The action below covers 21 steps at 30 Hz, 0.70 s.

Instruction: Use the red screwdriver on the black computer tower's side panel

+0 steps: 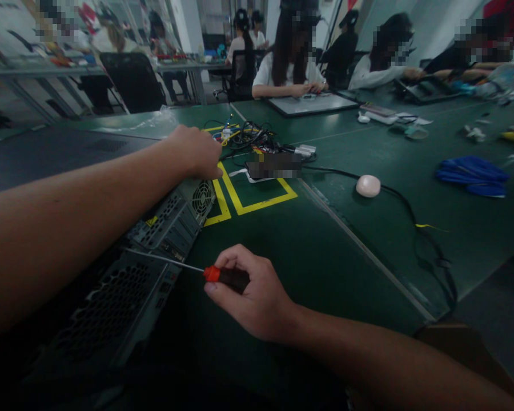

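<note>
A black computer case (111, 285) lies on its side on the green table (325, 257), its rear panel with a fan grille (203, 198) facing me. My left hand (196, 151) rests curled over the case's far top corner, fingers bent down against the edge. My right hand (251, 294) grips a screwdriver (223, 276) with a black and red handle. Its thin shaft points left, the tip reaching the rear panel near the vent holes.
Yellow tape marks (257, 200) frame a spot beside the case. Beyond lie tangled cables (248, 137), a white mouse (368, 185) with a black cord, and blue cloth (473, 174). Several people sit at the table's far side with trays (312, 103).
</note>
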Motion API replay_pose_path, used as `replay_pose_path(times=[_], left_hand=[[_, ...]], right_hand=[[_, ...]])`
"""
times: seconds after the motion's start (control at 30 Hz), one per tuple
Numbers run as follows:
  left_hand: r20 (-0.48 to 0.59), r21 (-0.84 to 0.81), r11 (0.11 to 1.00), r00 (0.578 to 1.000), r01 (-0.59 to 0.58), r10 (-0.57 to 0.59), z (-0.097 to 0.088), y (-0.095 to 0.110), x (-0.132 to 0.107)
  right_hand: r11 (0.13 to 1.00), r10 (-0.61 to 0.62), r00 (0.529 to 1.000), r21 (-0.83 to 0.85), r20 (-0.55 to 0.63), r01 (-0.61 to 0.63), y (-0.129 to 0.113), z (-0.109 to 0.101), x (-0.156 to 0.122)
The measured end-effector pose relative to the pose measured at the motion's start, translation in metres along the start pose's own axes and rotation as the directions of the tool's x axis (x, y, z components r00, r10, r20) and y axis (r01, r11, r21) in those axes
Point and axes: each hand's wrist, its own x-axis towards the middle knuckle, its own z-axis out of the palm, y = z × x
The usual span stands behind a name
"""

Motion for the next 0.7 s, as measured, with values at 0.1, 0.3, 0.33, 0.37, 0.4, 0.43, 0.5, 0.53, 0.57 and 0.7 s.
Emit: replay_pose_path(times=[0.1, 0.3, 0.33, 0.37, 0.4, 0.43, 0.5, 0.53, 0.57, 0.7], left_hand=[[0.011, 0.061, 0.998, 1.0, -0.009, 0.009, -0.003, 0.003, -0.001], [0.019, 0.085, 0.996, 1.0, -0.01, 0.009, -0.005, 0.005, -0.003], [0.012, 0.091, 0.996, 1.0, -0.02, 0.018, -0.005, 0.005, -0.003], [0.006, 0.1, 0.995, 1.0, -0.028, 0.027, -0.004, 0.004, -0.003], [0.001, 0.103, 0.994, 0.999, -0.041, 0.042, -0.003, 0.003, -0.001], [0.018, 0.104, 0.994, 1.0, -0.018, 0.016, 0.0, 0.001, 0.002], [0.003, 0.049, 0.998, 1.0, -0.026, 0.026, 0.006, -0.003, 0.009], [-0.016, 0.023, 0.999, 0.999, -0.031, 0.032, 0.009, -0.005, 0.014], [-0.03, 0.007, 0.999, 0.999, -0.035, 0.035, 0.012, -0.007, 0.018], [-0.034, -0.029, 0.999, 0.999, -0.023, 0.022, 0.018, -0.011, 0.024]], right_hand=[[1.0, -0.012, 1.0, 0.022, -0.005, 0.012, 0.001, 0.001, 0.0], [1.0, 0.001, 1.0, 0.015, -0.001, -0.001, 0.004, 0.002, 0.0], [1.0, 0.003, 1.0, 0.018, -0.002, -0.003, 0.004, 0.002, 0.0], [1.0, 0.006, 1.0, 0.02, -0.002, -0.006, 0.004, 0.002, 0.0], [1.0, 0.009, 1.0, 0.02, -0.001, -0.009, 0.004, 0.002, 0.0], [1.0, 0.014, 1.0, 0.02, 0.001, -0.014, 0.003, 0.001, 0.0], [1.0, 0.02, 1.0, 0.014, 0.005, -0.02, 0.002, 0.001, 0.0], [1.0, 0.021, 1.0, 0.011, 0.005, -0.021, 0.002, 0.001, 0.0], [1.0, 0.021, 1.0, 0.009, 0.006, -0.021, 0.002, 0.001, 0.0], [1.0, 0.016, 1.0, 0.015, 0.006, -0.016, 0.002, 0.001, 0.0]])
